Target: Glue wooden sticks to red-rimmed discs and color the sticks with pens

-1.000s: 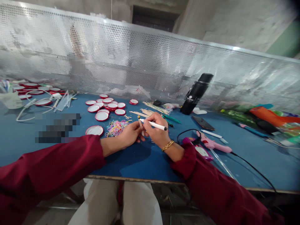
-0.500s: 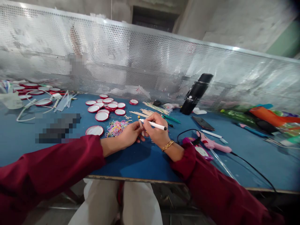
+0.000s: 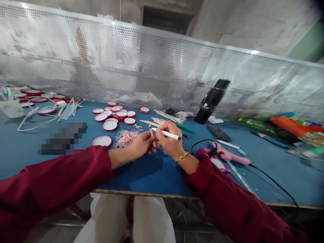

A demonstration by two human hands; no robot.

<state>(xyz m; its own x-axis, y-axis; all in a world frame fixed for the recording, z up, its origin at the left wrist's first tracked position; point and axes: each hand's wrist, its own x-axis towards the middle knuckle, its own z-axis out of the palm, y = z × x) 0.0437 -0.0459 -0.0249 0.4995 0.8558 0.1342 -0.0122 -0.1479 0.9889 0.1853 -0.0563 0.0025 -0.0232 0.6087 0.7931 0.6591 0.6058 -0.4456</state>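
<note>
- Wooden stick (image 3: 151, 132), slim and tilted, is held above a blue table (image 3: 141, 177) in front of the person; a perforated metal panel (image 3: 164, 64) stands along the far side.
- Black flask (image 3: 211, 103) at the back, to the right of loose sticks (image 3: 160, 121) that lie fanned beyond the hands.
- Left hand (image 3: 140, 145): thumb and fingers drawn narrow, pinching the stick partway along so that its upper end sticks out free.
- Right hand (image 3: 170, 140): fingers closed round a white marker pen (image 3: 170, 135) in a writing grip, close beside the left.
- Pink glue gun (image 3: 233, 157) to the right, beyond the right wrist.
- Red-rimmed lids (image 3: 110, 125) in a group on the left; a single lid (image 3: 102, 141) lies nearer, next to a heap of pastel bands (image 3: 126, 137).
- Pen tip by the stick's upper end, which looks yellowish and dark — whether they touch, I cannot tell. The step in hand seems to be marking or colouring that end.
- Smallest matter, the next stroke: it would call for a still left pinch and a light, short movement of the pen — pressing hard could turn the stick.
</note>
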